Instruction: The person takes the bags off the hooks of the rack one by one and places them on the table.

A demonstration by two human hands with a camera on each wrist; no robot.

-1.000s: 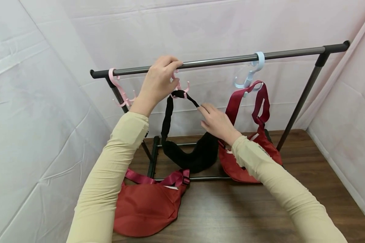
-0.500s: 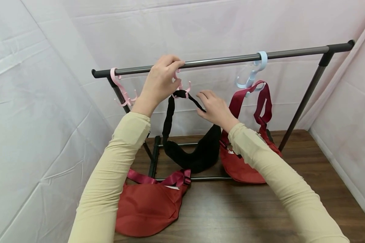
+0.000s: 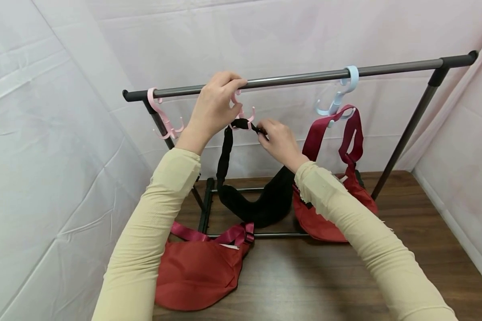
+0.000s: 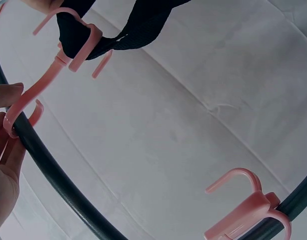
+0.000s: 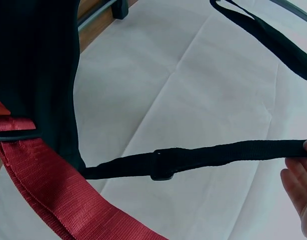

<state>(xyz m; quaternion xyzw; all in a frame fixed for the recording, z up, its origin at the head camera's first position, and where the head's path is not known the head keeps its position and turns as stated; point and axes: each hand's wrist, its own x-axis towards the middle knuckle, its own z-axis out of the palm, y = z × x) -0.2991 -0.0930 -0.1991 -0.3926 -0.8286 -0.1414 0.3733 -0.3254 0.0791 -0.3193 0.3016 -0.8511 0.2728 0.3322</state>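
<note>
My left hand [image 3: 216, 102] is up at the rail, with thumb and fingers gripping a pink hook [image 4: 39, 86] where it curves over the bar. From that hook's lower prongs hangs a black waist bag [image 3: 261, 206] by its strap [image 5: 213, 153]. To the right of the hook, my right hand [image 3: 281, 141] pinches the strap between thumb and fingers. In the right wrist view the strap runs nearly straight from those fingers, past a black slider buckle [image 5: 162, 165], to the bag. The bag's body sags in a curve below both hands.
The grey rail [image 3: 297, 80] crosses the view. A second pink hook [image 3: 160, 117] sits at its left end. Rightward, a light blue hook [image 3: 338, 100] carries a red waist bag [image 3: 325, 226]. Another red bag [image 3: 201, 274] lies at front left on the wooden floor [image 3: 289, 276].
My right hand lifted its fingers off the strap, moved up and left along it, and now pinches it closer to the hook. My left hand has stayed at the pink hook.
</note>
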